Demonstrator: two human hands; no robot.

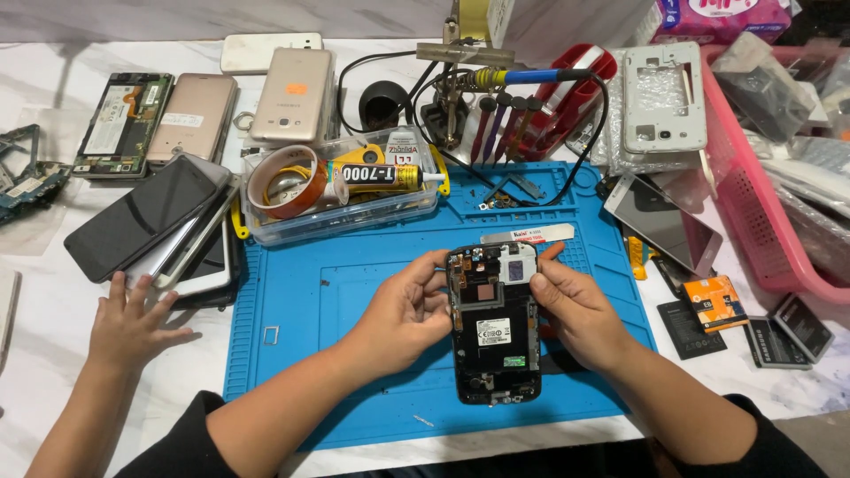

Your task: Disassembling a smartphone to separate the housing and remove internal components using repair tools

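Observation:
An opened smartphone [494, 341] with its back cover off and its circuitry exposed lies face down over the blue repair mat [310, 292]. My left hand [403, 317] grips its left edge, thumb near the top corner. My right hand [575, 310] holds the right edge, fingers up by the top right corner. Both hands keep the phone just above or on the mat; I cannot tell which.
Another person's hand [133, 323] rests on the white table at the left, beside stacked phones [155, 226]. A clear box [345, 190] holds tape and a glue tube. A soldering stand [456, 84], a white phone frame [664, 97], a pink basket [770, 230] and batteries [770, 336] surround the mat.

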